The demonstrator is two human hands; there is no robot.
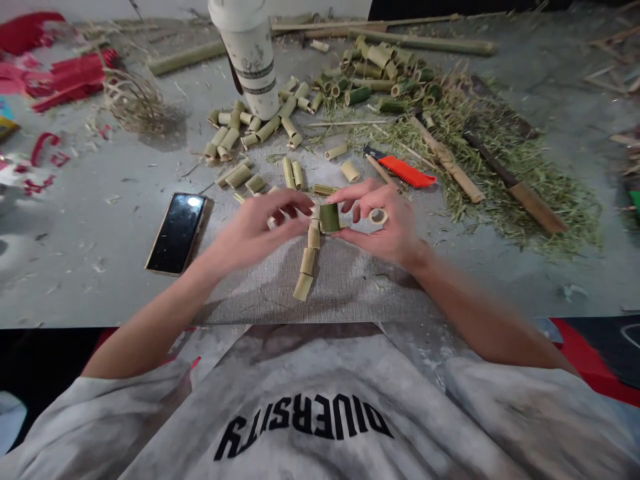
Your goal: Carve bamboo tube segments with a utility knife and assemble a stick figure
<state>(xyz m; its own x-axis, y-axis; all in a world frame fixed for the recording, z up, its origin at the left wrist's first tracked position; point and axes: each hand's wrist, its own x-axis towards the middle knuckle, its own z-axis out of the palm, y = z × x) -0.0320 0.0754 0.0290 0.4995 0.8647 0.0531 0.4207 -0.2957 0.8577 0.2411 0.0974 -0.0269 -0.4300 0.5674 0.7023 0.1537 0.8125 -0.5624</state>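
Note:
My right hand (385, 220) pinches a short green bamboo tube (329, 218) between thumb and fingertips. The round end of a pale bamboo tube (379, 216) shows by its curled fingers; whether it is gripped there I cannot tell. From the left, my left hand (263, 223) closes its thumb and forefinger at the upper end of a row of short pale bamboo pieces (307, 261). That row runs end to end down towards the table's front edge. Its top, beside the green tube, is partly covered by my fingers.
A phone (176, 233) lies left, a paper cup (253, 67) stands behind loose bamboo pieces (240, 177). An orange-handled cutter (407, 171), a wooden-handled blade (530, 200), shavings (565, 200) and heaped bamboo tubes (380, 67) occupy the right. A woven ball (133, 100) sits back left.

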